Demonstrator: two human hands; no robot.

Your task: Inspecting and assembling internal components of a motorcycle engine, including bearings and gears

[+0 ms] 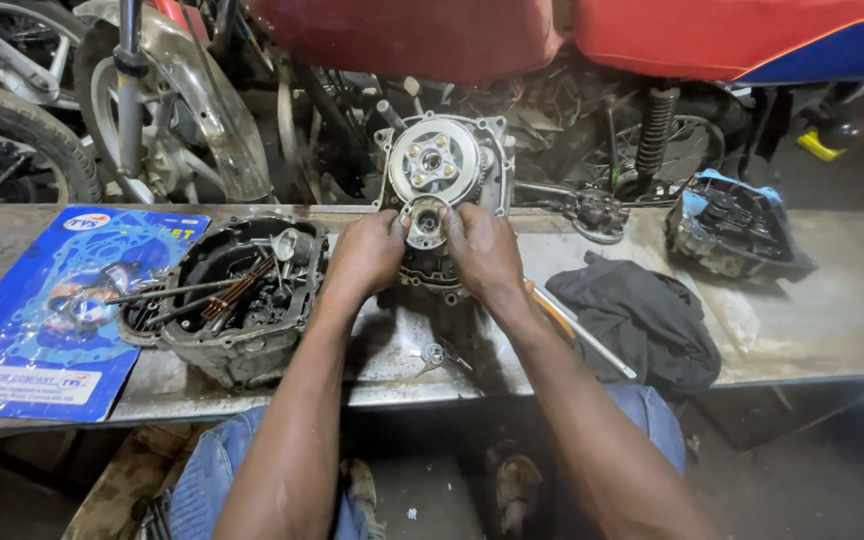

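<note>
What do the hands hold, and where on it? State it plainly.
Both the left hand and the right hand grip the small round metal part low on the engine case, one hand on each side of its rim.

At the centre of the frame I see the engine block standing on the desk, with my 2 hands on its lower round part: left hand to its left, right hand to its right. Left of them sits an open engine cover with loose parts in it, and further left a flat gasket packet. A cloth lies right of centre, a second casing at upper right. Motorcycles stand behind the desk.
</note>
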